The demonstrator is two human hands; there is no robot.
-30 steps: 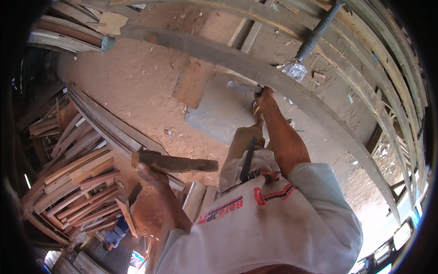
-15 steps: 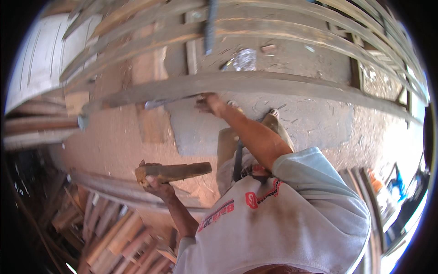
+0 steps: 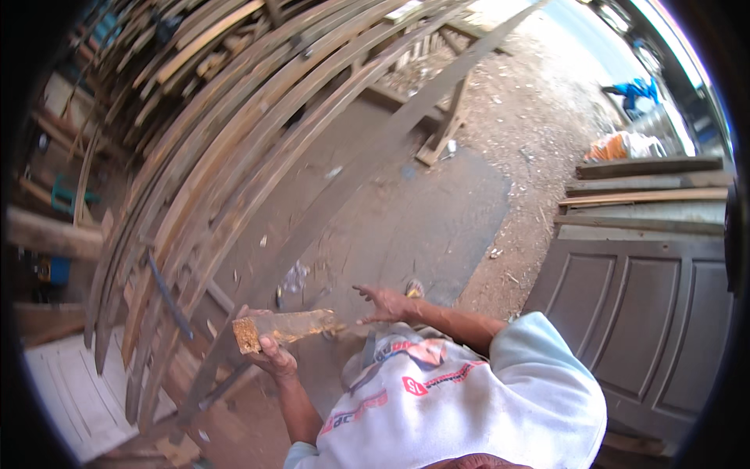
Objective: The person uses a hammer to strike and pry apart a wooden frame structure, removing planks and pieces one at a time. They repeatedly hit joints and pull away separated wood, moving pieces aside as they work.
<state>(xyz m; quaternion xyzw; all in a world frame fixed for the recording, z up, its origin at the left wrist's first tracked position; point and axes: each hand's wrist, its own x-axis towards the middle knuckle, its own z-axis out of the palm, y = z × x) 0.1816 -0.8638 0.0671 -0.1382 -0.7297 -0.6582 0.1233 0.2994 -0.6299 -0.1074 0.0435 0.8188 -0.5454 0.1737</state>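
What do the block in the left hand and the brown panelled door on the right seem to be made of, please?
Block: most likely bare, unfinished wood, judging by its rough, orange-brown end and unevenly coloured side.
Brown panelled door: probably wood, stained or painted, given its fairly even colour and framed panels; another material can't be ruled out.

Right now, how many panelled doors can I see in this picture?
2: the brown door at right and the white door at lower left, partly behind boards; others may be hidden.
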